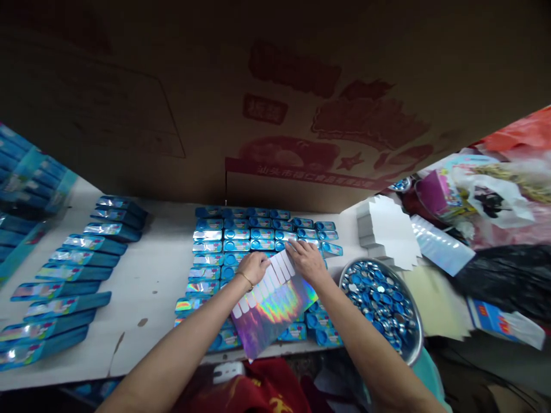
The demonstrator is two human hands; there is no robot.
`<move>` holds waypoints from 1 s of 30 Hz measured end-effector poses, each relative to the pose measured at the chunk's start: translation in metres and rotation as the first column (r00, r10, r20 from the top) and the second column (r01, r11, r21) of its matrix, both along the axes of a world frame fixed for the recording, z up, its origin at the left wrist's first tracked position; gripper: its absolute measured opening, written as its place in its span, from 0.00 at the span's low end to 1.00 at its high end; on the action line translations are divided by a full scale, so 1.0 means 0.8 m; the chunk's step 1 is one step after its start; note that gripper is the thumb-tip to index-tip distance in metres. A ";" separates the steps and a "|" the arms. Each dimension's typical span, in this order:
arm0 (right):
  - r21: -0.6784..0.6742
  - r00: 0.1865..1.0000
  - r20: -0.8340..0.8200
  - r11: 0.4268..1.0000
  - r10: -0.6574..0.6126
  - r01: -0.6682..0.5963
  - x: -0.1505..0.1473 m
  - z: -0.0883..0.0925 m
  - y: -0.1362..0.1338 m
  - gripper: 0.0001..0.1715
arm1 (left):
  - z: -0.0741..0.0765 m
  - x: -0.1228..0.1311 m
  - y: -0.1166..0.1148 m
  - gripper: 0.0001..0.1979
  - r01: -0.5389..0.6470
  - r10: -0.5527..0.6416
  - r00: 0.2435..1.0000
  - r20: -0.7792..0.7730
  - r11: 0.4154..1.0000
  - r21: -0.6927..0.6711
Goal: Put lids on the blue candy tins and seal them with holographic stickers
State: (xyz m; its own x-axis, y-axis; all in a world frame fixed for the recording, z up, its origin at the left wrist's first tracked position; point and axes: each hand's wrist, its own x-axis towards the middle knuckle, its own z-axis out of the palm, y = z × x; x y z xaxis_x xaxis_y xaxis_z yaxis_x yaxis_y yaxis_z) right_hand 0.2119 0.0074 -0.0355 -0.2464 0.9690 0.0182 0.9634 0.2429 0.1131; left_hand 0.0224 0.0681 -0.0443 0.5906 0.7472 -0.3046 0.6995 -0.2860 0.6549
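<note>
A shiny holographic sticker sheet [271, 312] is held tilted over rows of blue packages [236, 234] on the white table. It has a row of white strip-shaped patches along its upper part. My left hand [253, 268], with a bracelet on the wrist, is closed with thumb and forefinger pinched at the sheet's upper left edge. Whether a single sticker is between those fingertips is too small to tell. My right hand [307, 263] grips the upper right corner of the sheet, its fingers bent over the edge. Several packages beneath the sheet and forearms are hidden.
A large cardboard box [301, 115] walls off the back. More blue packages [86, 252] stand in a slanting row at left. On the right are a metal bowl [415, 338] of small blue and silver pieces, stacked white card [390, 226] and plastic bags [499, 278].
</note>
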 end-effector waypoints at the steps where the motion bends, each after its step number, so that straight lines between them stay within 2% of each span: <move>1: 0.020 1.000 0.002 1.000 0.024 -0.024 0.003 -0.004 -0.004 0.21 | 0.001 -0.001 0.000 0.12 0.000 0.000 1.000 0.007 1.000 -0.003; 5: 0.045 0.995 -0.035 0.995 0.092 -0.091 0.013 -0.012 -0.019 0.19 | 0.004 0.001 -0.003 0.13 0.002 -0.002 1.000 0.001 1.000 -0.005; 7: 0.052 0.994 -0.081 0.996 0.076 -0.072 0.011 0.002 -0.025 0.15 | 0.002 0.001 -0.004 0.12 0.008 -0.008 1.000 -0.007 1.000 0.023; 9: 0.052 0.988 -0.151 0.999 0.017 -0.009 0.003 0.034 -0.032 0.12 | -0.001 0.002 -0.007 0.12 0.012 -0.011 1.000 -0.015 0.997 0.076; 12: 0.029 0.947 -0.311 0.995 -0.086 0.099 -0.015 0.107 -0.038 0.09 | -0.009 0.003 -0.011 0.11 0.030 -0.028 0.999 -0.021 0.989 0.148; 14: 0.000 0.879 -0.454 0.986 -0.147 0.165 -0.028 0.149 -0.035 0.08 | -0.011 0.002 -0.014 0.10 0.013 -0.017 0.999 0.030 0.988 0.155; 16: -0.063 0.787 -0.582 0.976 -0.205 0.207 -0.040 0.170 -0.023 0.08 | -0.008 -0.005 -0.015 0.10 -0.073 0.051 0.982 0.182 0.990 0.120; 17: -0.102 0.738 -0.632 0.969 -0.238 0.225 -0.046 0.171 -0.014 0.08 | -0.004 -0.011 -0.016 0.10 -0.128 0.102 0.952 0.290 0.989 0.072; 19: -0.182 0.623 -0.714 0.944 -0.320 0.275 -0.057 0.157 0.005 0.09 | 0.008 -0.028 -0.017 0.14 -0.190 0.223 0.838 0.497 0.975 -0.118; 20: -0.229 0.549 -0.751 0.925 -0.366 0.304 -0.063 0.146 0.015 0.09 | 0.015 -0.039 -0.019 0.16 -0.185 0.294 0.767 0.571 0.953 -0.242; 22: -0.344 0.361 -0.811 0.875 -0.460 0.342 -0.078 0.121 0.030 0.11 | 0.028 -0.061 -0.022 0.20 -0.134 0.444 0.620 0.647 0.872 -0.471; 24: -0.460 0.157 -0.834 0.825 -0.528 0.328 -0.095 0.100 0.041 0.13 | 0.035 -0.079 -0.025 0.23 -0.106 0.579 0.496 0.648 0.781 -0.616; 26: -0.539 0.002 -0.827 0.795 -0.562 0.279 -0.113 0.085 0.048 0.15 | 0.036 -0.093 -0.025 0.23 -0.176 0.691 0.406 0.599 0.702 -0.690; 28: -0.587 -0.095 -0.807 0.774 -0.583 0.238 -0.133 0.072 0.057 0.16 | 0.030 -0.104 -0.019 0.22 -0.294 0.770 0.352 0.532 0.630 -0.718; 30: -0.614 -0.145 -0.789 0.758 -0.597 0.221 -0.156 0.059 0.068 0.16 | 0.022 -0.117 -0.007 0.22 -0.406 0.819 0.313 0.482 0.574 -0.711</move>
State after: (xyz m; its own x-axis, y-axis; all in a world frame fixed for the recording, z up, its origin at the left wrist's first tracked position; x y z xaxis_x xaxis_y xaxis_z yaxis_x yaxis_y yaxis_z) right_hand 0.0868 0.0620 0.0114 0.2670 0.8766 -0.4003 0.0227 -0.4209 -0.9068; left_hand -0.0712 0.0629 -0.0264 0.1427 0.9041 -0.4029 -0.2272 0.4261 0.8757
